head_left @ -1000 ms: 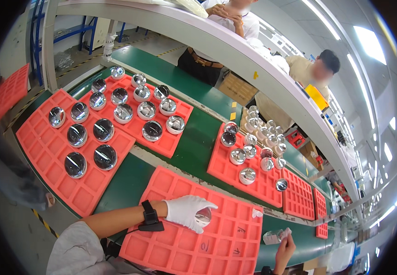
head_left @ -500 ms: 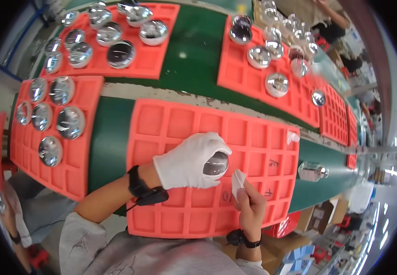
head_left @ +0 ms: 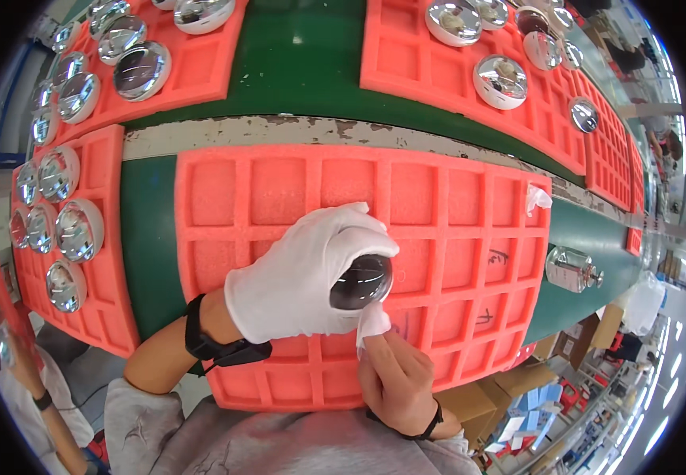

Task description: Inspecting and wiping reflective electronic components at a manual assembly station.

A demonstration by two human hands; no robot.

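1. Two hands in the head view, close together above the front foam tray (head_left: pixel 416 198). Gloved left hand (head_left: pixel 288 277) curls round one dark dome (head_left: pixel 361 283), glossy face exposed.
2. Bare right hand (head_left: pixel 398 384) pinches a white wipe (head_left: pixel 372 321) between thumb and fingers, at the dome's lower edge; looks like contact, can't confirm.
3. Risk: smooth dome could slip in the fabric glove if the wipe pushes hard; it would likely drop onto the foam. Bare fingertips sit close, so a stray touch could smudge it. Grit in the wipe could scratch.
4. Risk: glass bottle (head_left: pixel 568 269) stands beside the front tray on the green counter (head_left: pixel 149 253); a wide right-arm swing might tip it.
5. Counts: one dome in the left hand, one wipe, one bottle, one tissue scrap (head_left: pixel 538 199) at the front tray's far right corner. Left tray (head_left: pixel 109 178): six silvery domes. Upper-left tray (head_left: pixel 208 67): at least nine, cropped. Upper-right tray (head_left: pixel 394 63): at least six, overlapping.
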